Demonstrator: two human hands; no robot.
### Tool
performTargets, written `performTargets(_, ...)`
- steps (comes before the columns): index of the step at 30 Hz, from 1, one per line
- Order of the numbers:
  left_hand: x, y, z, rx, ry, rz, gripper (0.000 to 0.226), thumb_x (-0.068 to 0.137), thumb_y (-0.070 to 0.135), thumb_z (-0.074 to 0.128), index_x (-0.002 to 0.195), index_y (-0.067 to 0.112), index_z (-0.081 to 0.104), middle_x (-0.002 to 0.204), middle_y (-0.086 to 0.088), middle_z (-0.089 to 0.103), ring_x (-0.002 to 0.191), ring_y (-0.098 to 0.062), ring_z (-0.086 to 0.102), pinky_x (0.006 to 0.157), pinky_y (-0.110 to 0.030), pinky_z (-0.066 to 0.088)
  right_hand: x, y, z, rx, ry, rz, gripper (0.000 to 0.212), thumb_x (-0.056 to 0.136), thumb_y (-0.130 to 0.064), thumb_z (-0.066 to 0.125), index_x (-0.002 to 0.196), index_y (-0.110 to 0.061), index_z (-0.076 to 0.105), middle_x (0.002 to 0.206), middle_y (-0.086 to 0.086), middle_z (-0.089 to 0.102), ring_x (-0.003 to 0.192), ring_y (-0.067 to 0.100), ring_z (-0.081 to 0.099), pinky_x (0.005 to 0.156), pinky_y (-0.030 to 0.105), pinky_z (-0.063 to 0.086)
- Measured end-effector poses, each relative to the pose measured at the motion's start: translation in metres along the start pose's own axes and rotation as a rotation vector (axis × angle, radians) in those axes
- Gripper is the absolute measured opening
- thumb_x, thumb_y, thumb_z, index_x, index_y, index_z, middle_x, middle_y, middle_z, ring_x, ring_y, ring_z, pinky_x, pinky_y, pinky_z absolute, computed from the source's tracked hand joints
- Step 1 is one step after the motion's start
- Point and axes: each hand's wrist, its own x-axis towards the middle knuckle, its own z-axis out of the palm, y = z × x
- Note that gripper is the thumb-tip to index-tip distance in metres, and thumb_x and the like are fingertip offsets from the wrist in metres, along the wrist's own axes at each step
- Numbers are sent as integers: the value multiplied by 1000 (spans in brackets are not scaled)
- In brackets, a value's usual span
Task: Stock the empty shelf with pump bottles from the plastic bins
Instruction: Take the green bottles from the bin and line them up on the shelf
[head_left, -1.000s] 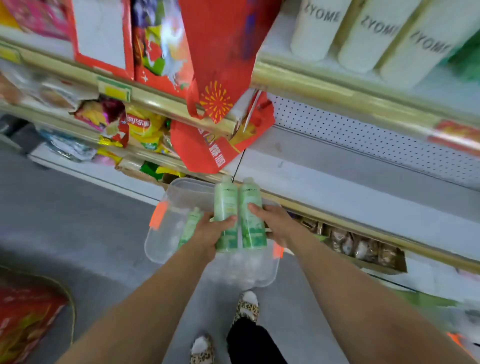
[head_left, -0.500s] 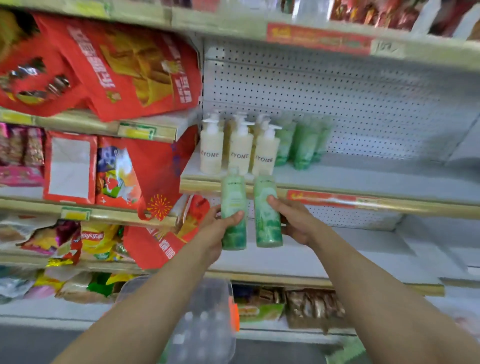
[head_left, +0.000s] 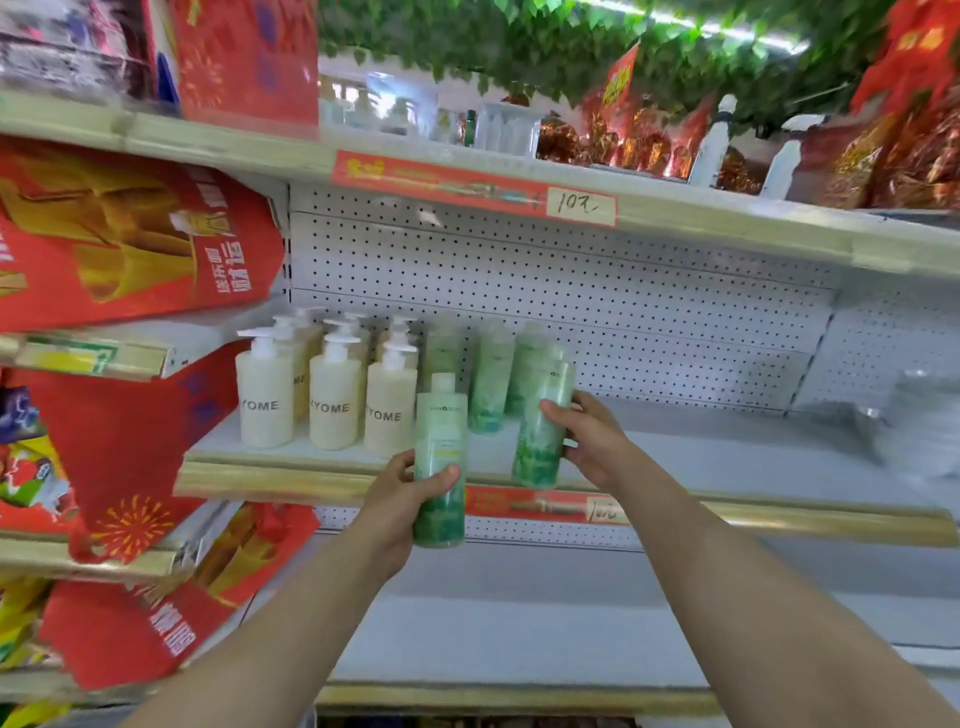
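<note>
Left hand (head_left: 397, 499), fingers curled round green bottle (head_left: 440, 441), before shelf (head_left: 753, 462) lip. Right hand (head_left: 589, 441) fingers wrap second green bottle (head_left: 540, 415), base at lip; shelf board open rightward.

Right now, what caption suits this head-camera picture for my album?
Left hand holds a green bottle, right hand holds a second green bottle at the shelf beside cream pump bottles.

The three front cream pump bottles (head_left: 332, 410) at centre left each show "YOME" in dark capitals, with any letter before it cut off. The red price strip (head_left: 472, 187) on the upper shelf edge ends in a white tag handwritten "10元". The lower price strip (head_left: 545, 506) below centre has handwriting too blurred to read. The green bottle (head_left: 440, 457) in the left hand (head_left: 400, 499) bears small print that cannot be read
</note>
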Motion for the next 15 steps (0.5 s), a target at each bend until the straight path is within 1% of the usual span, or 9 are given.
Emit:
performTargets(2, 13, -3, 14, -1, 18, 13, 75, 64, 23, 85, 130, 17, 52, 119, -13, 66, 103, -32, 68, 76, -42, 56, 22, 1, -15, -3, 25, -20, 51, 88, -12, 75, 133, -10, 51, 119, 11, 66, 102, 26, 68, 80, 41, 56)
performTargets(5, 30, -7, 30, -25, 50, 22, 59, 75, 17, 81, 126, 16, 54, 118, -14, 67, 102, -32, 68, 75, -42, 57, 57, 11, -30, -47, 70, -38, 50, 87, -9, 75, 131, -11, 52, 120, 11, 65, 103, 27, 67, 86, 45, 56)
performTargets(7, 40, -10, 36, -28, 75, 31, 60, 71, 19, 83, 125, 17, 56, 119, -14, 67, 102, -32, 69, 74, -43, 58, 76, 18, -35, -88, 75, -43, 48, 86, -10, 76, 129, -13, 54, 122, 10, 65, 105, 27, 66, 89, 44, 56)
performTargets(9, 48, -13, 41, -28, 100, 42, 65, 65, 22, 85, 123, 18, 57, 118, -14, 68, 102, -33, 69, 77, -45, 58, 90, 23, -38, -100, 57, -54, 47, 87, -11, 76, 128, -15, 54, 121, 6, 65, 103, 23, 66, 83, 37, 56)
performTargets(11, 54, -15, 46, -15, 113, 48, 61, 68, 20, 84, 122, 18, 58, 116, -15, 68, 101, -33, 70, 79, -47, 59, 102, 24, -40, -117, 36, -74, 43, 88, -11, 74, 126, -16, 55, 116, 3, 66, 98, 16, 65, 73, 26, 52)
performTargets(12, 58, -17, 48, -10, 122, 52, 57, 71, 19, 83, 123, 17, 57, 116, -15, 68, 101, -33, 70, 80, -48, 59, 109, 25, -40, -127, 15, -82, 42, 89, -11, 74, 126, -16, 55, 116, 3, 66, 98, 15, 65, 72, 23, 50)
performTargets(15, 66, -18, 54, 6, 148, 59, 52, 76, 17, 81, 122, 17, 58, 117, -15, 68, 102, -33, 70, 85, -51, 58, 128, 27, -40, -166, -41, -95, 48, 89, -11, 73, 133, -14, 53, 121, 4, 66, 107, 20, 64, 82, 27, 48)
